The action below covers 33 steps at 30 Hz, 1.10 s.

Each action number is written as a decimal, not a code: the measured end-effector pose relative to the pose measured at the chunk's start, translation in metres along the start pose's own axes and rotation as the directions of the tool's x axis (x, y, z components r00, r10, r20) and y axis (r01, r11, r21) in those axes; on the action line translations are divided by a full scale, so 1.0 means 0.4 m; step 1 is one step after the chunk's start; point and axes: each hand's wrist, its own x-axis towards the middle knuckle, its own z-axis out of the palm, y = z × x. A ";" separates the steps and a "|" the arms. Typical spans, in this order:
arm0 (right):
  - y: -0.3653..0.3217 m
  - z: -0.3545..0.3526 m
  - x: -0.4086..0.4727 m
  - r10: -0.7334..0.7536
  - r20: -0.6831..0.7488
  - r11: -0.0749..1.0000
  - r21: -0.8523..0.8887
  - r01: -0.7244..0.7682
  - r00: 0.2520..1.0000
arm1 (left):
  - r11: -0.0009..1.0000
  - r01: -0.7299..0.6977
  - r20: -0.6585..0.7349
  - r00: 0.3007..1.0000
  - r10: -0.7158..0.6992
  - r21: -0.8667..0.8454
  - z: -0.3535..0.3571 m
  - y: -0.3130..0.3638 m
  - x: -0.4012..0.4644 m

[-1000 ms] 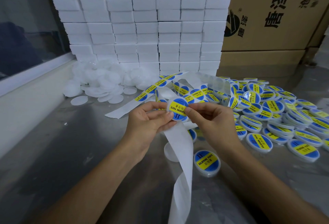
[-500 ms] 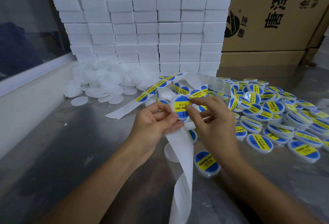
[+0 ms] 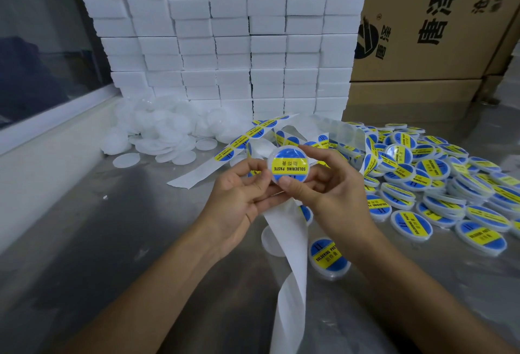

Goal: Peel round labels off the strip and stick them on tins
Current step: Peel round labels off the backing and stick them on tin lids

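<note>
Both hands hold one tin point(image 3: 288, 167) above the middle of the tabletop point(image 3: 118, 255), its blue-and-yellow label point(image 3: 289, 166) facing up. Right hand point(image 3: 334, 187) fingers point(image 3: 292, 185) are clamped on the tin's rim; left hand point(image 3: 242, 199) fingers pinch its left edge together with the emptied white strip point(image 3: 289, 244), which trails toward the near edge. The label probably needs pressing flat from centre outward, smoothing any bubbles, before the tin joins the labelled pile point(image 3: 439, 182) on the right.

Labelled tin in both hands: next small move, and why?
Probably the right hand sets the tin on the labelled pile at right. Its blue-yellow label already sits flat and centred; the left hand also pinches the backing strip for the next peel.
</note>
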 end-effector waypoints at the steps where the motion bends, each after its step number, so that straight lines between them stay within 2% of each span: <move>1: 0.000 -0.005 0.002 0.013 -0.001 1.000 0.015 -0.013 1.000 | 1.000 0.007 -0.009 1.000 -0.007 -0.001 -0.001 -0.001 0.001; 8: 0.005 -0.019 0.005 0.042 -0.038 0.999 0.020 -0.041 0.998 | 0.997 0.028 0.010 1.000 -0.029 0.065 0.001 -0.008 -0.001; 14: 0.012 -0.012 -0.002 -0.037 0.035 0.973 -0.225 0.044 0.999 | 0.997 0.013 -0.003 1.000 -0.013 0.074 -0.004 -0.018 0.001; 18: 0.008 -0.020 0.007 0.021 -0.013 0.985 -0.173 -0.023 1.000 | 0.989 0.034 0.036 0.999 -0.039 0.144 -0.011 -0.020 0.001; 20: 0.010 -0.029 0.014 0.010 -0.036 0.980 -0.200 -0.017 0.999 | 0.987 0.046 0.053 0.997 -0.055 0.156 -0.012 -0.020 0.000; 24: 0.012 -0.040 0.015 0.001 -0.002 0.989 -0.147 -0.002 1.000 | 0.991 0.044 0.091 0.994 -0.056 0.128 -0.008 -0.025 -0.002; 29: 0.012 -0.030 0.009 0.017 0.024 0.973 -0.231 -0.011 1.000 | 0.991 0.011 0.050 0.999 -0.017 0.130 -0.006 -0.024 -0.002; 33: 0.007 -0.033 0.006 0.061 0.037 0.957 -0.284 -0.048 0.997 | 0.978 -0.030 0.043 0.999 0.022 0.207 -0.004 -0.020 -0.002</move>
